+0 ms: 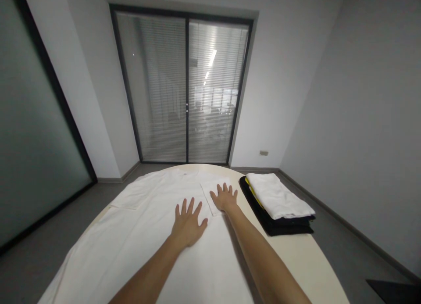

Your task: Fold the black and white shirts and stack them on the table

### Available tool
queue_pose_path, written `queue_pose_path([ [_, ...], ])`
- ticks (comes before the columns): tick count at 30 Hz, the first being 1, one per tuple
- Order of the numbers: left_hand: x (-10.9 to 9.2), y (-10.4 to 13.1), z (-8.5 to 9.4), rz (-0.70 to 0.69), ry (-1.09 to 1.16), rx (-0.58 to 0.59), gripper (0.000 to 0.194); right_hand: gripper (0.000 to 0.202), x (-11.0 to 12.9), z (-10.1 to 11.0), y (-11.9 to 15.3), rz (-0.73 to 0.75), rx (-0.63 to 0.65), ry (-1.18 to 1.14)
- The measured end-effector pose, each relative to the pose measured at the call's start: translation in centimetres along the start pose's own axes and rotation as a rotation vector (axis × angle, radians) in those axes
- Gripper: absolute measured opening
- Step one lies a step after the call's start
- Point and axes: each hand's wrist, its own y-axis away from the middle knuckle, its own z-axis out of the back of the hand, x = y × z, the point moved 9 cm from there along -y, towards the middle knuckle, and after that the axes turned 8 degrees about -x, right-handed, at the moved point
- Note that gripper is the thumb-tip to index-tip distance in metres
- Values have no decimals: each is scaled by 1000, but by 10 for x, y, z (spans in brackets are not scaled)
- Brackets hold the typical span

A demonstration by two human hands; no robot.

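A white T-shirt (138, 234) lies spread over the left and middle of the round table. My left hand (188, 223) rests flat on its body, fingers spread. Up and to the right, my right hand (225, 197) lies with fingers apart on the shirt's sleeve (210, 203), by the shirt's right edge. Neither hand grips the cloth. The far part of the shirt reaches close to the table's back edge, and its left side runs to the left rim.
To the right stands a stack of folded clothes, with a white folded garment (279, 196) over yellow and black ones (286, 227). The pale table's (305, 260) curved rim shows at right. Behind are a blind-covered glass door (210, 93) and grey walls.
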Motion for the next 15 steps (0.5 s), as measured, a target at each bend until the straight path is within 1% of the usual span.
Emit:
queue_pose_path([
  [2, -1, -1, 1, 8, 1, 8, 69, 70, 7, 5, 9, 6, -62, 11],
  [4, -2, -1, 2, 10, 1, 16, 70, 68, 14, 3, 19, 10, -84, -7],
  [5, -3, -1, 3, 10, 2, 19, 70, 69, 16, -1, 23, 11, -67, -23],
  [7, -5, -2, 3, 12, 5, 20, 70, 74, 17, -11, 28, 13, 5, -58],
  [9, -9, -4, 4, 19, 10, 17, 71, 77, 14, -16, 28, 25, 67, -80],
  [11, -15, -7, 5, 29, 21, 5, 71, 78, 8, -14, 23, 34, 90, -85],
  [15, -27, -12, 13, 13, 83, -21, 69, 77, -2, -2, 13, 46, 59, -73],
])
